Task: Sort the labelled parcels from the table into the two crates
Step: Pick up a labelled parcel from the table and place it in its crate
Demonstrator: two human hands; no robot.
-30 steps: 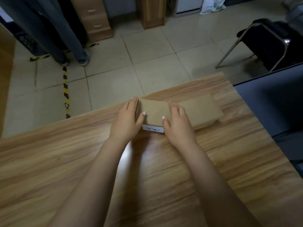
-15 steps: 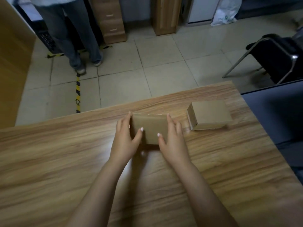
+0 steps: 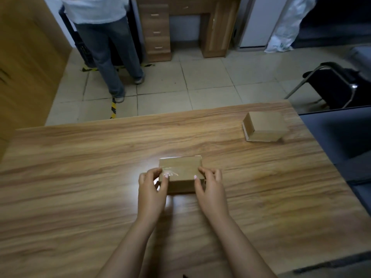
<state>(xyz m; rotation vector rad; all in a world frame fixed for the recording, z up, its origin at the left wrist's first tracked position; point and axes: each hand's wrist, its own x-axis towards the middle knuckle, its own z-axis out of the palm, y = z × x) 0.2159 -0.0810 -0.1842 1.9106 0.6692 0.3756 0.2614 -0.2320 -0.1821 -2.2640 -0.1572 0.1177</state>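
A small brown cardboard parcel (image 3: 181, 172) sits at the middle of the wooden table (image 3: 80, 177), its taped top up; no label shows. My left hand (image 3: 152, 187) grips its near left corner with thumb and curled fingers. My right hand (image 3: 210, 187) grips the near right corner the same way. A second brown parcel (image 3: 264, 128) lies alone near the table's far right corner, apart from both hands. No crate is in view.
A person in jeans (image 3: 108, 47) stands on the tiled floor beyond the table, next to a black crate-like bin (image 3: 80, 45). A wooden desk with drawers (image 3: 158, 31) stands behind. A black chair (image 3: 331, 87) and dark panel (image 3: 341, 133) flank the table's right side.
Both hands drew the parcel away from the second one and towards me across the table. The label side seen earlier no longer faces me. The view has tilted up.
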